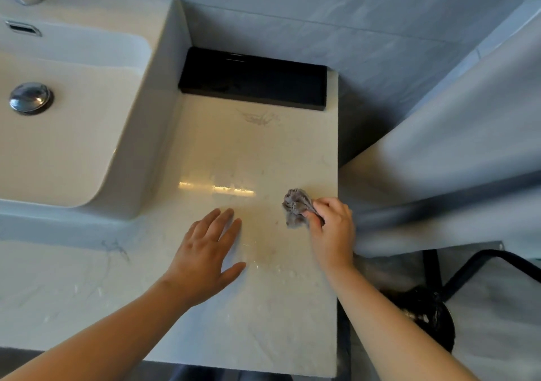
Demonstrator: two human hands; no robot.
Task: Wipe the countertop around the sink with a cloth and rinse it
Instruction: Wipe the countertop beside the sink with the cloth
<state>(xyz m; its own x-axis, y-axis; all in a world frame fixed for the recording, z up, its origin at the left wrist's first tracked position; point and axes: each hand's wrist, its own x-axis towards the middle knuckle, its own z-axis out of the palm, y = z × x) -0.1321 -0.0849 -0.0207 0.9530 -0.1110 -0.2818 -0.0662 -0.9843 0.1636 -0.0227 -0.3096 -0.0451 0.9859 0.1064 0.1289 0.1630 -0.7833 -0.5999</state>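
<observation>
Cloth (296, 207), grey and bunched, lies on the worktop (248, 158) right of the sink (67, 123), pinched in the right hand (332, 228). Left hand (205, 252) rests flat, fingers spread, nearer the sink. No readable writing.

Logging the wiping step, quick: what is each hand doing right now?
Left hand: open, fingers spread flat over the countertop, holding nothing.
Right hand: closed on the bunched grey cloth, pressed to the countertop.

Grey marbled wall tiles (336, 20) back a bathroom corner where a black tray (253, 80) sits, light glinting off wet stone.
</observation>
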